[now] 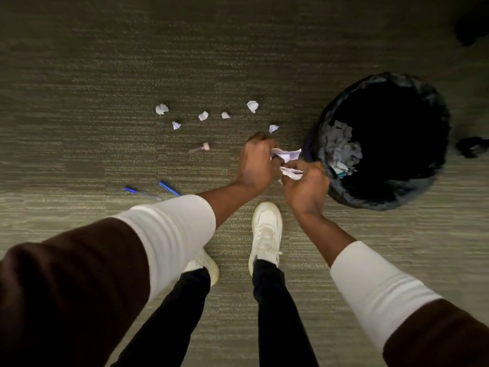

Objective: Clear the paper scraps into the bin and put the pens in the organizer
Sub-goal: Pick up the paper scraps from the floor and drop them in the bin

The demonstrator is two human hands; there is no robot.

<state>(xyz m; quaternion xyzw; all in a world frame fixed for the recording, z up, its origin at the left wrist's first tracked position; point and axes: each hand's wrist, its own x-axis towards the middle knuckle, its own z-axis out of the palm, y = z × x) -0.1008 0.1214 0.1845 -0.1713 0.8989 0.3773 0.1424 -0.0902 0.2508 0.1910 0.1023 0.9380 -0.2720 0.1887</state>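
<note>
Head view: paper scraps are bunched in both hands, left hand and right hand closed on them beside the bin at right. Some paper is already inside; six loose scraps wait above centre. Two blue pens lie untouched at left. No organizer in sight; a small blurred object is unclear.
</note>
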